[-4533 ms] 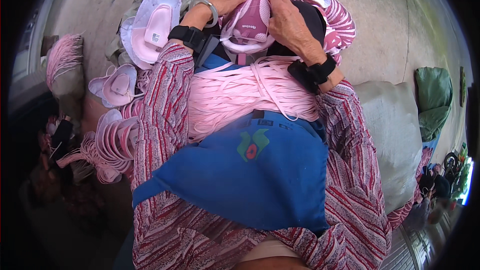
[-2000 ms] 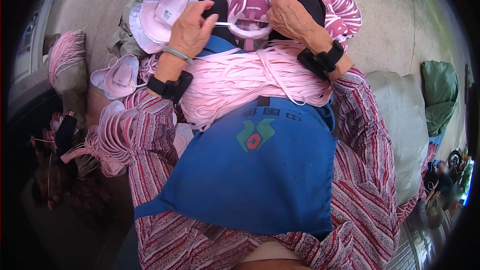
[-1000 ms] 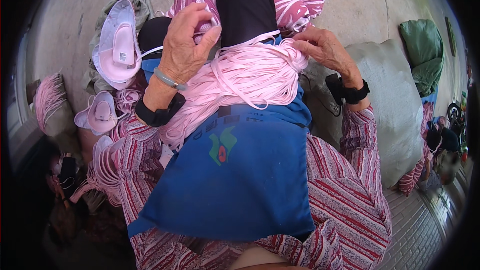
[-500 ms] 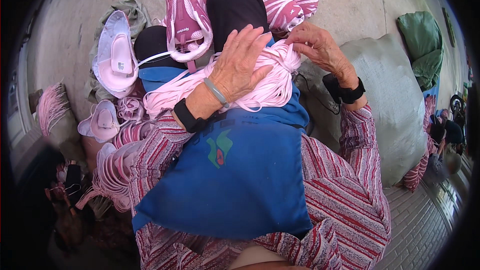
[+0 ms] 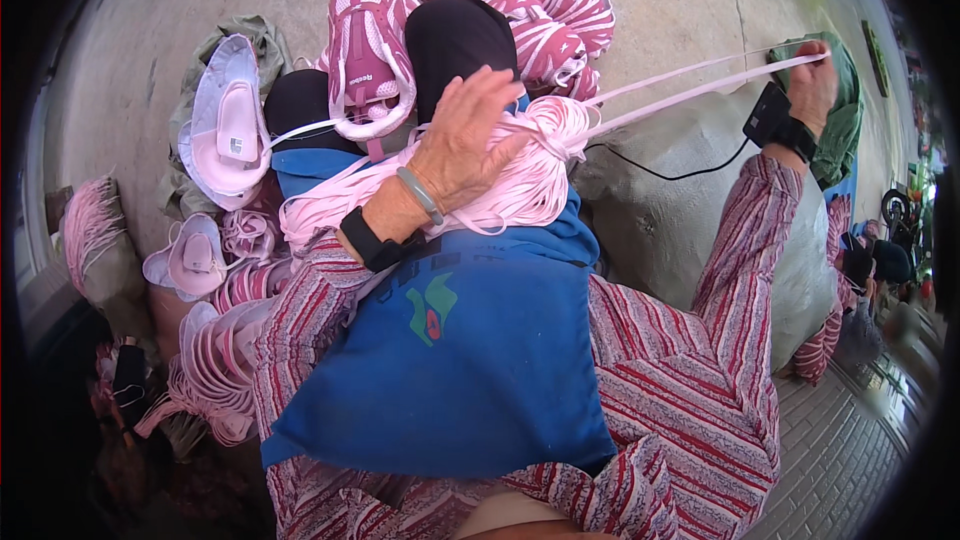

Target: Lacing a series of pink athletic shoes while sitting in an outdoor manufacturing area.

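A thick bundle of pale pink shoelaces lies across my lap, tied in a knot at its right end. My left hand rests over the middle of it with its fingers stretched out. Far off to the right, my right hand is closed on a shoelace, whose strands run taut back to the knot. Just beyond the bundle, a pink and white shoe upper lies against my knee. A white lace end reaches from it towards a paler upper on the left.
Left of me are a pale lined shoe upper, a smaller one and a hanging bunch of laces. Stacked uppers lie ahead. A grey sack stands at my right, a green cloth behind it.
My right hand has moved from the bundle's knot far out to the right, drawing a shoelace out with it. My left hand stays on the bundle, its fingers lifted slightly.
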Motion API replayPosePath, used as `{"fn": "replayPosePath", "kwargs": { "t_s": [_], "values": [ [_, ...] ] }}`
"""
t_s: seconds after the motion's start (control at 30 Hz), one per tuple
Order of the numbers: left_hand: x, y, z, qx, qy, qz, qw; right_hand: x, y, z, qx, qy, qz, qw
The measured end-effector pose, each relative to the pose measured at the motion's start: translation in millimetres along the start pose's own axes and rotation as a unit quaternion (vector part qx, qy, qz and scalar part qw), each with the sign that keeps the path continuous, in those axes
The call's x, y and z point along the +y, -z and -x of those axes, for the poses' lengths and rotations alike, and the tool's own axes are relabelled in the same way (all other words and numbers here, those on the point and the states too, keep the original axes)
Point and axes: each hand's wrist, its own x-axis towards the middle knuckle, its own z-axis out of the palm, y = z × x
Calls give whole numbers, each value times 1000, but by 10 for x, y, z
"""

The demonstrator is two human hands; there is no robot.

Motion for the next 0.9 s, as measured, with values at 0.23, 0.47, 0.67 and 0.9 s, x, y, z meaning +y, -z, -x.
{"fn": "replayPosePath", "kwargs": {
  "t_s": [0.23,0.47,0.67,0.9],
  "values": [
    [231,723,-773,106,-86,206,969,893,-1582,1677,-414,-419,-388,708],
    [253,1370,-403,-110,65,523,842,1118,-2133,2076,-363,-270,-48,891],
    [-31,1506,-378,145,64,651,742,1545,-1489,2205,-586,-347,220,698],
    [-368,1732,-167,253,142,677,676,884,-948,1319,-587,-275,544,533]
  ]
}}
